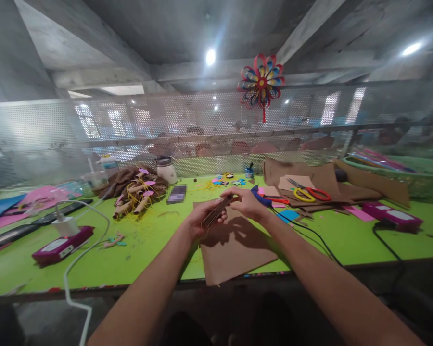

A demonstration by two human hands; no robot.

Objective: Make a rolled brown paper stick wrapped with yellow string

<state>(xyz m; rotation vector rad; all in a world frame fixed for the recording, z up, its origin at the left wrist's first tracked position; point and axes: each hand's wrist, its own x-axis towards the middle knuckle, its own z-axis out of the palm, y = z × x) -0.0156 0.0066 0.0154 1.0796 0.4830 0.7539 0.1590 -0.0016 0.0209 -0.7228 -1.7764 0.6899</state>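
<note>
Above a brown cardboard sheet (234, 257) on the green table, my left hand (201, 216) is closed around a small bundle of thin brown layers, like a folded cardboard stack (215, 215). Its layered edges face me and it slants up to the right. My right hand (247, 202) pinches the upper end of the same stack with curled fingers. Some of its fingertips are hidden behind the stack. A thin yellow thread hangs near my left palm. Just right of my right hand lies a blue-handled tool (260, 196) with a black cord, perhaps a glue gun.
Left stand rolled brown tubes with yellow string (140, 194), a phone (176, 193), a jug (165, 169) and a purple power strip (63, 245) with a white cable. Right lie scissors (310, 193), brown sheets (296, 173), another power strip (393, 216) and a green basket (400, 178).
</note>
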